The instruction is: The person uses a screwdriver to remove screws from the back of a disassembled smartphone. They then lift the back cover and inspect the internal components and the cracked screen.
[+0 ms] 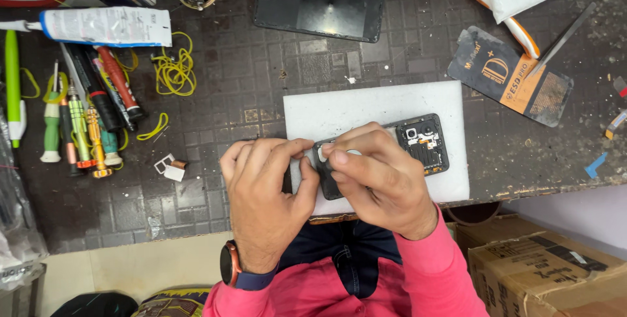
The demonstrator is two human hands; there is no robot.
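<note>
Head view, phone: opened smartphone (418, 147), back cover off, flat on white pad (379, 104) at bench edge.
Left hand (264, 193): fingers pinched shut against phone's near end.
Right hand (379, 180): fingertips closed on phone's edge.
Handling: likely light, stiff, fragile inside; hold by frame edges.
Packages: orange-black sachet (513, 75) right; white tube (104, 26) upper left; brown carton (542, 271) below bench.

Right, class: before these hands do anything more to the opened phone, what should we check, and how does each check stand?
1. Opened phone lies on the white mat: ok.
2. Left hand touches the phone's end: ok.
3. Right hand pinches a small part: cannot tell which.
4. Screwdrivers lie left of the mat: ok.
5. Removed back cover lies apart from the mat: ok.
</note>
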